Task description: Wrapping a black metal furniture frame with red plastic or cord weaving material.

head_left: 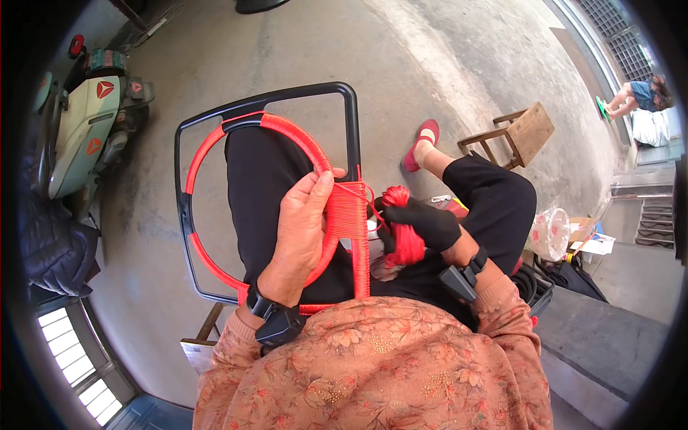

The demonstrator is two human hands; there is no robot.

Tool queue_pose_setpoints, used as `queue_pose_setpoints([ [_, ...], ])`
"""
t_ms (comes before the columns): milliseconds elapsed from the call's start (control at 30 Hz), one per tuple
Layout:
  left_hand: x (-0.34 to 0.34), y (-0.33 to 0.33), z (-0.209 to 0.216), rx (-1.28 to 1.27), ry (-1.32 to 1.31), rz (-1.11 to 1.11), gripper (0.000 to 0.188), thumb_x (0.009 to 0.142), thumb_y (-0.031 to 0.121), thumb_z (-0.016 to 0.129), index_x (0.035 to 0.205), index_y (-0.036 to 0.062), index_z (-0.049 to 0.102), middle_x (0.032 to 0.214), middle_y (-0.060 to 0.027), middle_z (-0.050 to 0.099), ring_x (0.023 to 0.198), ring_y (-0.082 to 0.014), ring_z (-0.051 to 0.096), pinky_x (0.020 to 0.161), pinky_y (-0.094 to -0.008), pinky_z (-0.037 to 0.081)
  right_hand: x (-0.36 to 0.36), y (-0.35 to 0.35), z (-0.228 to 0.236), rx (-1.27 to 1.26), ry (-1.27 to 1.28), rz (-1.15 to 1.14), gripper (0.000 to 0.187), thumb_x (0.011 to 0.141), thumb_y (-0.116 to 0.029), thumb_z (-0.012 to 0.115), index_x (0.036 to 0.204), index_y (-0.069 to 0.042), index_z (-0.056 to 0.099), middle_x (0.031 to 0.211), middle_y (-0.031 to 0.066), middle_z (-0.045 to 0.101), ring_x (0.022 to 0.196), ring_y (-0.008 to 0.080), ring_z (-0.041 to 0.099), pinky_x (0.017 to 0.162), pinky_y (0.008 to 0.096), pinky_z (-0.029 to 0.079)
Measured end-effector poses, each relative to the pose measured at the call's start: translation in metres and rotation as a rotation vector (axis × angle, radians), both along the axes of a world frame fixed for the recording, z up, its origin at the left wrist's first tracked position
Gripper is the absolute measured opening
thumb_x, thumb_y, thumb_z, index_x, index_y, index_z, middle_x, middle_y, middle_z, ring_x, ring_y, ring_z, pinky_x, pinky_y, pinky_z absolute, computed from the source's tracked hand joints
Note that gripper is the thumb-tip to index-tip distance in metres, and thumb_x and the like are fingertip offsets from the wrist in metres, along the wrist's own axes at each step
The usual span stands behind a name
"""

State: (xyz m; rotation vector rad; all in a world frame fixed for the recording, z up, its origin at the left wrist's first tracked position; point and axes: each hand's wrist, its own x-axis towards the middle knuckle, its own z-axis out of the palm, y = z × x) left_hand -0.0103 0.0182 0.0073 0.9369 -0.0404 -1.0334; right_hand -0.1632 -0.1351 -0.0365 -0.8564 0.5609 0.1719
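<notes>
Across my lap lies a black frame (352,129) with rounded corners and a ring inside it. Red cord wraps most of the ring (292,131) and forms a dense woven band (347,215) between ring and frame side. Bare, my left hand (304,215) is closed on the wrapped ring beside the band, thumb on top; its other fingertips are partly hidden. My right hand (424,222), in a black glove, grips a bundle of red cord (405,247) just right of the frame. A loose strand (358,192) runs from the band toward that bundle.
A wooden stool (527,136) stands on the concrete floor ahead right. At left are a parked scooter (89,136) and a dark padded jacket (57,244). A clear plastic bag (550,234) and papers sit at right; another person (638,97) is at the far right.
</notes>
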Motion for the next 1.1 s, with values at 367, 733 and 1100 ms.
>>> queue_pose_setpoints([
  [367,0.006,0.005,-0.012,0.049,-0.043,0.056,0.021,0.099,0.019,0.054,0.105,0.0008,0.061,0.086,-0.0051,0.066,0.073,-0.0096,0.064,0.068,-0.0235,0.054,-0.039,-0.101,-0.005,-1.574,0.494,0.119,0.033,0.075,-0.022,0.073,0.098,-0.001,0.063,0.082,0.0186,0.065,0.074,0.0260,0.064,0.069,0.0355,0.049],
  [733,0.005,0.005,-0.008,0.041,-0.001,0.023,0.021,0.099,0.019,0.053,0.104,0.0004,0.060,0.085,-0.0055,0.066,0.073,-0.0103,0.064,0.067,-0.0242,0.054,0.030,0.002,0.022,-0.359,-0.041,0.247,0.018,0.091,-0.016,0.060,0.098,0.000,0.056,0.089,0.0061,0.061,0.069,0.0144,0.060,0.065,0.0272,0.048],
  [1100,0.004,0.003,-0.015,0.046,0.030,0.051,0.021,0.099,0.019,0.054,0.104,-0.0005,0.060,0.088,-0.0059,0.066,0.075,-0.0103,0.064,0.067,-0.0244,0.054,0.034,-0.005,0.014,0.303,-0.411,-0.565,0.021,0.097,-0.030,0.053,0.098,-0.010,0.058,0.093,0.0051,0.062,0.098,0.0258,0.060,0.076,0.0355,0.052],
])
